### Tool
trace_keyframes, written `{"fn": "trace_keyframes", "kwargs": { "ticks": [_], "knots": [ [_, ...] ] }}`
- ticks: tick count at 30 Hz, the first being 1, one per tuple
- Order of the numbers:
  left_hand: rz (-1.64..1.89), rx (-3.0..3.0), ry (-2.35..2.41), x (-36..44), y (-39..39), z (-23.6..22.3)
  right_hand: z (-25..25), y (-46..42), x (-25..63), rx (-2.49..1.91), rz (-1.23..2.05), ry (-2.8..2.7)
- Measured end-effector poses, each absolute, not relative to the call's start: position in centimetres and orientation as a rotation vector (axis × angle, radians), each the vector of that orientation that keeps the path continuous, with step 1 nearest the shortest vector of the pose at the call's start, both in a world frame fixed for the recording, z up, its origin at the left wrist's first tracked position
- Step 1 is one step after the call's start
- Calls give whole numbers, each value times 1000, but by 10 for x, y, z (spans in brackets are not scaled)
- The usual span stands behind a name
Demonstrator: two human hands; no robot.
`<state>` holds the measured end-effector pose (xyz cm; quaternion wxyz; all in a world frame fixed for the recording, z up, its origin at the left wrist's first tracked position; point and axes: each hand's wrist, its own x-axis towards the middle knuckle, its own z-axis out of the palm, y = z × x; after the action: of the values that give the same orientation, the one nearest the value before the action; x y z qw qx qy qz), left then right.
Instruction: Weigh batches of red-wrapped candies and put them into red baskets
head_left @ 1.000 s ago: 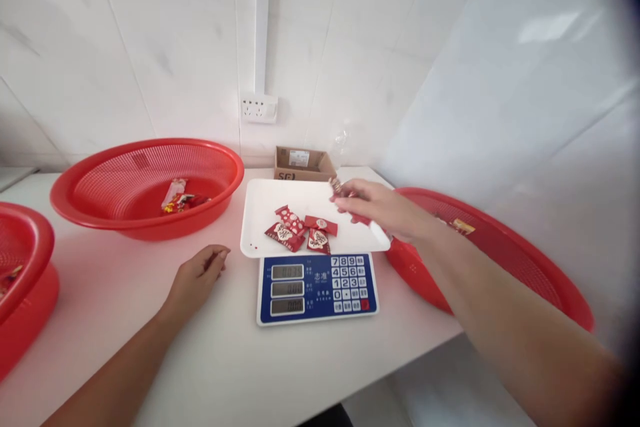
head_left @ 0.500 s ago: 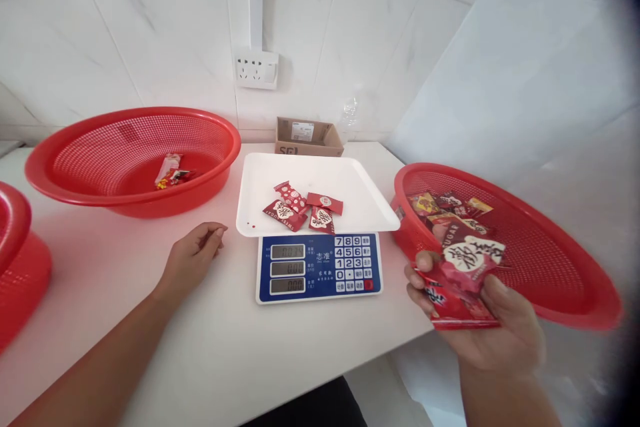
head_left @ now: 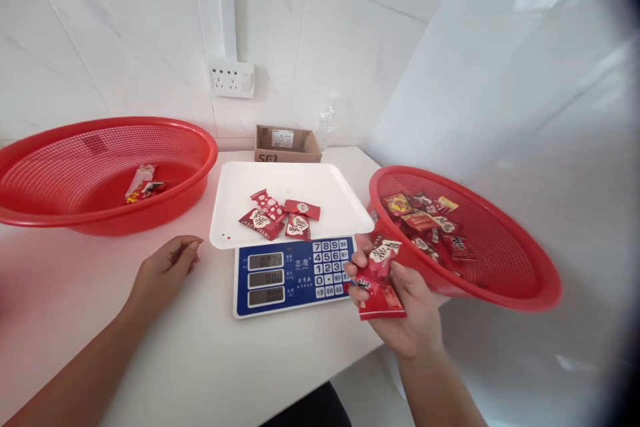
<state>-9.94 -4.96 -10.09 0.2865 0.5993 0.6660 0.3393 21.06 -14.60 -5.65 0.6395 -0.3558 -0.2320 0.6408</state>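
Wrapped candies [head_left: 381, 283] were gripped in your right hand [head_left: 416, 313] beside the scale [head_left: 301, 290]; a gentle, secure hold probably suited them best. Your left hand [head_left: 159, 275], apart, was curled closed, seemingly empty.

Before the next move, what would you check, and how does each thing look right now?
1. Held packets gripped by the right hand: ok.
2. Left hand clear of the white tray: ok.
3. Four red packets lying within the tray's rim: ok.
4. Scale's keypad fully uncovered: not ok, the right hand and its packets hide part of its right side.
5. Exact number of held packets: cannot tell, they overlap.
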Motion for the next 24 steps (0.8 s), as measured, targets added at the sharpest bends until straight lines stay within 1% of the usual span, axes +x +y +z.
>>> {"fn": "trace_keyframes", "kwargs": {
  "ticks": [5, 11, 16, 20, 24],
  "knots": [
    [917, 1634, 1751, -103, -47, -107, -35, -119, 197, -813, 1420, -620],
    [955, 1595, 1699, -102, -50, -104, 2, -51, 169, -841, 1364, -664],
    [977, 1589, 1662, -102, -51, -102, 7, -3, 140, -998, 1304, -928],
    [983, 1584, 1636, -102, -51, -102, 8, 2, 130, -1108, 1189, -1069],
    [989, 1579, 1627, -102, -52, -101, 9, -14, 139, -1060, 1091, -1115]
  ]
}}
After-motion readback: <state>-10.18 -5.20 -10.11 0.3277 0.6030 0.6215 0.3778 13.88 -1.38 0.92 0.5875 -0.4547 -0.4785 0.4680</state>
